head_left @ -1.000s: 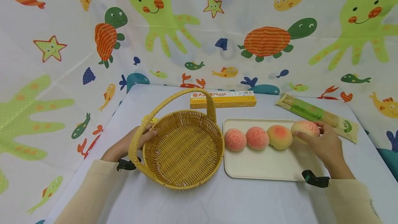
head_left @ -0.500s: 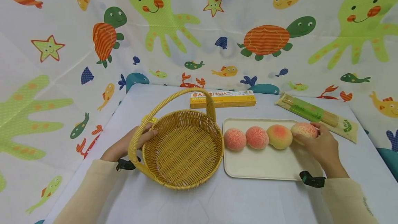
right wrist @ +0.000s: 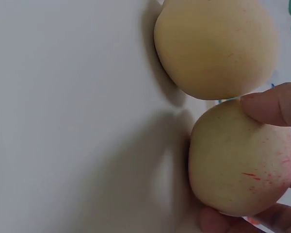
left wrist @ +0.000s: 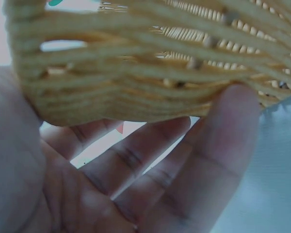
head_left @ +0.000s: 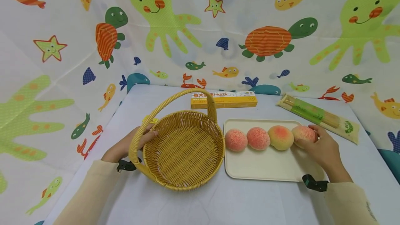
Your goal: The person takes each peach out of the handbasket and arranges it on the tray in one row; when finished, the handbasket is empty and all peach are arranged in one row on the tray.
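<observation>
A round wicker basket point(head_left: 184, 185) with a tall arched handle stands at the middle left in the head view. My left hand point(head_left: 121, 147) grips its left side, thumb over the rim; the left wrist view shows fingers point(left wrist: 228, 141) against the weave. On the cream tray point(head_left: 265, 166), two pink peaches point(head_left: 236, 140) and a yellow-orange peach point(head_left: 281, 138) sit in a row. At the row's right end, my right hand point(head_left: 325, 150) holds a pale, pink-speckled peach point(right wrist: 237, 160) between thumb and fingers, close beside the yellow-orange peach point(right wrist: 216, 46).
Behind the basket lies a yellow and white pasta box point(head_left: 223, 102). A long pack of noodles point(head_left: 318, 115) lies at the back right, beyond the tray. A small yellow item point(head_left: 155, 121) is partly hidden behind the basket's handle. A patterned cloth hangs at the back.
My right hand has moved slightly left and down with the pale peach, bringing it close beside the yellow-orange one. The left hand and the basket have stayed put.
</observation>
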A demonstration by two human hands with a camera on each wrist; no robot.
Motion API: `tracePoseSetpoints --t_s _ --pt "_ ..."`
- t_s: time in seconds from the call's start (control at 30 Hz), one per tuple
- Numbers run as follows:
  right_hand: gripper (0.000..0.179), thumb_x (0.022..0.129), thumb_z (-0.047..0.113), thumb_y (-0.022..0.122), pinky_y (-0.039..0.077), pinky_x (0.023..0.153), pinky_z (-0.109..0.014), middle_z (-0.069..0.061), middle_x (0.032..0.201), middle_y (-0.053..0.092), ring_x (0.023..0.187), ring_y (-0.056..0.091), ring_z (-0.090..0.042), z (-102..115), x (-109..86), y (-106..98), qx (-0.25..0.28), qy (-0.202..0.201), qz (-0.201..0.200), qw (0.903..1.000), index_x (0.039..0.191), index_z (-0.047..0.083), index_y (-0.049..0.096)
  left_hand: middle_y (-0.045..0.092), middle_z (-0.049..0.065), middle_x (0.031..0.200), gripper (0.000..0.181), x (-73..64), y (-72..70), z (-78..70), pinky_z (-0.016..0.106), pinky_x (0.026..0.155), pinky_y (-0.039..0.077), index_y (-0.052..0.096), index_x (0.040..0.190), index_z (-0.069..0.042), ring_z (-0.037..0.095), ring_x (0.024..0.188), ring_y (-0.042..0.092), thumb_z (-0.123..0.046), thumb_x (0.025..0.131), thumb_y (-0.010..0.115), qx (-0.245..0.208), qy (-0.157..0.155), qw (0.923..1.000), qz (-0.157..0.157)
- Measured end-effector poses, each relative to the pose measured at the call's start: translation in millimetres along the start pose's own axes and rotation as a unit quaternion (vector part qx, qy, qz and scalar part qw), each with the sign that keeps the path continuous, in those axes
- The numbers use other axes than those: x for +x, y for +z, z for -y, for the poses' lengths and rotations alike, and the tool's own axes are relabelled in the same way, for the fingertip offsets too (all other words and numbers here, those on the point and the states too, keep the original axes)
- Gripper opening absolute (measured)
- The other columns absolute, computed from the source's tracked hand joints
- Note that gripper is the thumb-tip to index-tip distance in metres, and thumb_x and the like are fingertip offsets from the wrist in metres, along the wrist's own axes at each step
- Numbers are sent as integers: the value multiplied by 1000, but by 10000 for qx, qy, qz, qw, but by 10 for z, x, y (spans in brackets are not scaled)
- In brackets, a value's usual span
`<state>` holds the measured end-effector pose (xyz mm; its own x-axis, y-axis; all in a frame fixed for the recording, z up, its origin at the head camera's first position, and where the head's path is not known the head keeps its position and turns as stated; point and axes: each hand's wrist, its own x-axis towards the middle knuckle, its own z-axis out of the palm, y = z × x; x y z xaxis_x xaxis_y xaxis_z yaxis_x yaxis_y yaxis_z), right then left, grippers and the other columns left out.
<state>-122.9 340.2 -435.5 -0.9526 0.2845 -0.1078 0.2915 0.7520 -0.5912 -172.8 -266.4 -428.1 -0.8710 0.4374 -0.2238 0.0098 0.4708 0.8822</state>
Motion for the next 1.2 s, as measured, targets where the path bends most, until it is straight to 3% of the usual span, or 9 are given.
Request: tracePoseSetpoints --t_s 0.23,0.47,0.63,1.2 --pt "83 100 41 65 44 99 -69 -44 146 42 128 46 -57 7 -25 -34 -122 -83 173 9997 158 -6 29 70 20 108 35 -3 -3 9 40 69 64 58 133 -7 26 82 75 -31 109 52 11 -3 10000 -10" --pt "80 99 41 67 49 86 -53 -40 145 45 117 51 -50 -1 -60 -31 40 -83 20 10000 155 -6 35 69 21 109 35 2 4 -7 41 70 64 58 133 -7 27 82 75 -32 109 51 -6 -12 10000 3" --pt "79 98 42 69 44 76 -37 -38 142 47 110 52 -45 -5 -61 -16 113 -70 -98 9999 153 -5 39 70 22 107 34 -3 11 -16 42 69 64 59 130 -6 27 81 76 -31 109 52 -50 -20 10000 1" --pt "82 97 48 71 46 73 -39 -38 137 50 108 54 -47 -19 -54 4 -44 -157 -205 9997 151 -5 41 70 21 108 34 3 16 0 42 68 64 58 132 -6 28 81 75 -31 110 51 -6 25 10000 7"
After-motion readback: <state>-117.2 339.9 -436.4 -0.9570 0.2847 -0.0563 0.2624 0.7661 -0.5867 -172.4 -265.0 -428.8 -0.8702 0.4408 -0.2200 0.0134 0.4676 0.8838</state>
